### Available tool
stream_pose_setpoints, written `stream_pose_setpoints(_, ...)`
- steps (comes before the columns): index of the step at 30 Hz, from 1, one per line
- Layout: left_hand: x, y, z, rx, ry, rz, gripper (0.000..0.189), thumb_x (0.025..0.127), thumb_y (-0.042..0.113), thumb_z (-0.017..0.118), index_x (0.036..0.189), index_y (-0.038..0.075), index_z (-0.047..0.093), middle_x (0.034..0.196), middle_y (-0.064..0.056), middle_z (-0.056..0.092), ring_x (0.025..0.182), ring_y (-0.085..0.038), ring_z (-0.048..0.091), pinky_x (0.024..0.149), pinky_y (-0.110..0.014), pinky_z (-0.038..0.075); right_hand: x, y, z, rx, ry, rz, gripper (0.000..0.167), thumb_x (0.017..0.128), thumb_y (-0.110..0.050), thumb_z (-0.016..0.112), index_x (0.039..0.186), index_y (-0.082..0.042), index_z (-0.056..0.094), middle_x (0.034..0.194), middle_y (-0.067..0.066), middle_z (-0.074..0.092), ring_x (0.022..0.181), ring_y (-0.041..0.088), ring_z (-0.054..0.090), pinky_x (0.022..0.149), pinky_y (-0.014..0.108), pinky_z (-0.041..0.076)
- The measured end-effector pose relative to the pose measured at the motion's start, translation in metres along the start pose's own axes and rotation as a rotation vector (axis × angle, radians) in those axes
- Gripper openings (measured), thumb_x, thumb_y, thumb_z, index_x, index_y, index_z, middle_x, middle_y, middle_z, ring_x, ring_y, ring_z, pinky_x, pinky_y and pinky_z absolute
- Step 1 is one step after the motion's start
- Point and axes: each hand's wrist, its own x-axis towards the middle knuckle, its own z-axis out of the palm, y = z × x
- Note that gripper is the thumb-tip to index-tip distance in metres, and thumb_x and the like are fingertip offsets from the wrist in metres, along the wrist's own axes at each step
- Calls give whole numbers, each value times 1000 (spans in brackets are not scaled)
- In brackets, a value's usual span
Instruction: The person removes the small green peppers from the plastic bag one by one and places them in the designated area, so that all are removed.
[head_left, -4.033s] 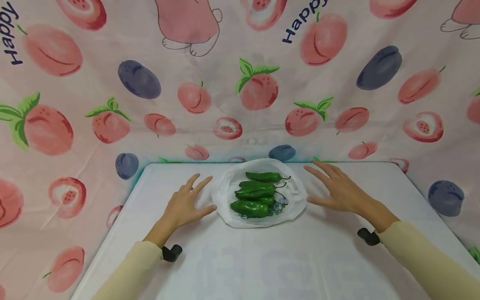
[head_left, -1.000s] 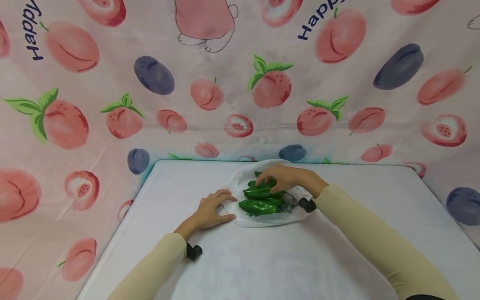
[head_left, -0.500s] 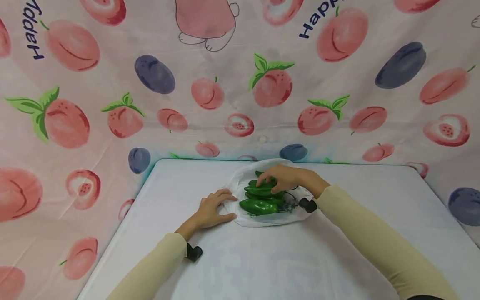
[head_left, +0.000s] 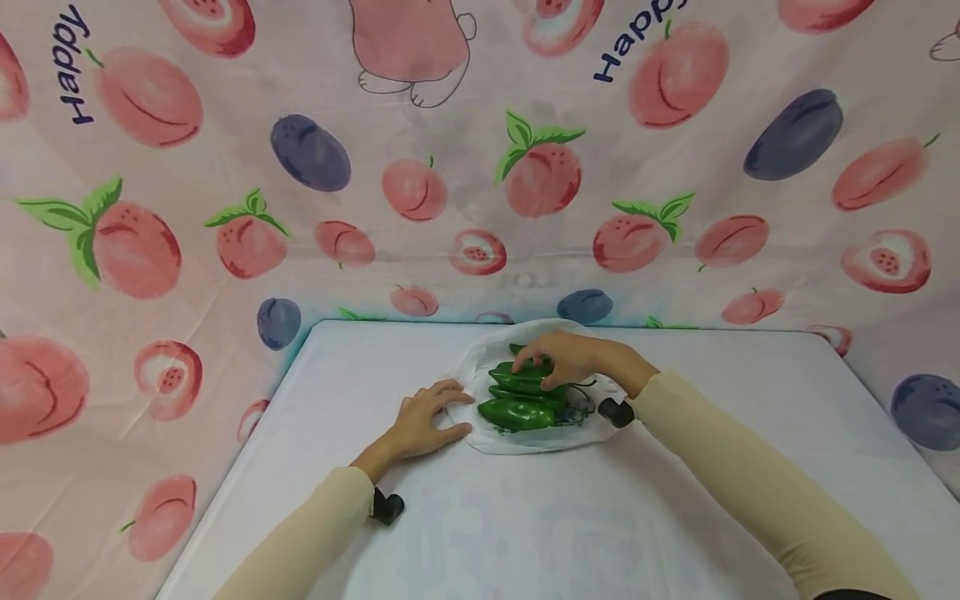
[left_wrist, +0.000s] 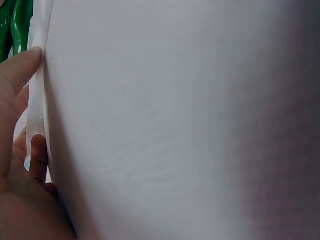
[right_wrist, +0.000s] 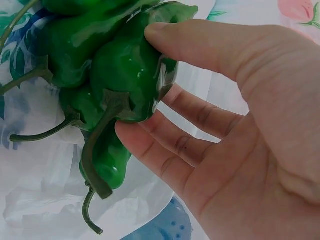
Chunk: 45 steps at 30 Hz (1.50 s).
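Observation:
Several green peppers (head_left: 517, 414) with long stems lie side by side on a plate lined with a white plastic bag (head_left: 510, 447). My right hand (head_left: 567, 357) reaches over them from the right and grips one glossy pepper (right_wrist: 127, 80), thumb on top and fingers under its side. That pepper leans against the others, its thick stem pointing down in the right wrist view. At the left side of the plate, my left hand (head_left: 420, 423) rests with fingers and thumb spread against the bag's edge. In the left wrist view its thumb (left_wrist: 27, 65) touches the white plastic rim.
The plate sits near the back of a table (head_left: 570, 533) with a white cover. Behind it hangs a pink cloth (head_left: 480, 208) printed with peaches and plums. A black wrist camera (head_left: 388, 505) is strapped at the left cuff, another (head_left: 616, 412) at the right.
Both hands were beside the plate four seconds ago. My right hand came left over the peppers and took one; my left moved right onto the bag's edge. Peppers under my right hand shifted slightly lately.

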Motion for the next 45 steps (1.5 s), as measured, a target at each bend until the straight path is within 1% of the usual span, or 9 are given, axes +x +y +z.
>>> stream_pose_setpoints(8, 0, -1, 2, -13, 15, 8, 44, 93, 33, 77, 134, 21, 65, 148, -6, 50, 128, -34, 49, 93, -53, 31, -1, 3, -1, 13, 9, 20, 48, 95, -11, 75, 140, -19, 61, 134, 12, 60, 116, 28, 59, 87, 40, 53)
stream_pose_setpoints(11, -1, -1, 3, -10, 5, -1, 45, 94, 33, 76, 135, 21, 64, 149, -5, 49, 129, -34, 49, 94, -53, 31, -3, 5, -3, 19, 26, 35, 49, 95, -12, 75, 141, -22, 61, 136, 11, 59, 113, 26, 61, 84, 38, 53)
stream_pose_setpoints(14, 0, -2, 3, -5, -5, -15, 45, 94, 34, 76, 136, 22, 64, 150, -4, 49, 129, -32, 48, 95, -53, 31, -4, 6, -5, 30, 54, 36, 50, 95, -13, 76, 141, -23, 61, 138, 9, 59, 112, 25, 62, 84, 37, 53)
stream_pose_setpoints(18, 1, -2, 3, -5, -13, -24, 45, 94, 35, 76, 136, 22, 64, 149, -2, 49, 129, -31, 48, 95, -53, 30, -9, 6, -7, 73, 80, 19, 51, 94, -11, 76, 142, -21, 60, 137, 10, 59, 111, 26, 61, 85, 39, 53)
stream_pose_setpoints(25, 5, -2, 2, -24, -33, -37, 45, 93, 34, 76, 136, 23, 64, 150, -1, 48, 130, -31, 47, 97, -52, 29, -16, 8, -6, 152, 130, -4, 51, 93, -11, 77, 141, -19, 61, 132, 12, 59, 99, 25, 63, 81, 37, 52)
stream_pose_setpoints(29, 5, -2, 1, -28, -25, -37, 44, 93, 35, 77, 134, 23, 65, 149, -2, 48, 129, -31, 48, 95, -53, 30, -17, 10, -5, 191, 183, -17, 51, 94, -14, 77, 142, -21, 60, 130, 12, 60, 98, 26, 65, 78, 37, 54)
stream_pose_setpoints(36, 4, 0, 0, -51, -20, -42, 44, 93, 33, 78, 133, 21, 66, 148, -3, 50, 127, -33, 49, 94, -53, 30, -21, 11, -2, 222, 316, -67, 53, 93, -20, 79, 142, -20, 60, 126, 12, 63, 104, 27, 67, 87, 45, 56)
stream_pose_setpoints(42, 2, 1, 0, -58, -21, -45, 44, 93, 31, 78, 134, 21, 65, 150, -4, 49, 128, -33, 48, 95, -53, 29, -24, 12, 1, 256, 380, -84, 53, 93, -24, 79, 142, -17, 60, 126, 14, 64, 103, 28, 68, 88, 47, 55)
stream_pose_setpoints(45, 1, 1, -1, -67, -15, -42, 44, 92, 31, 78, 134, 21, 66, 150, -4, 48, 122, -30, 50, 95, -53, 28, -26, 12, 2, 271, 393, -93, 53, 93, -23, 79, 142, -17, 60, 126, 15, 63, 103, 29, 68, 88, 48, 55)
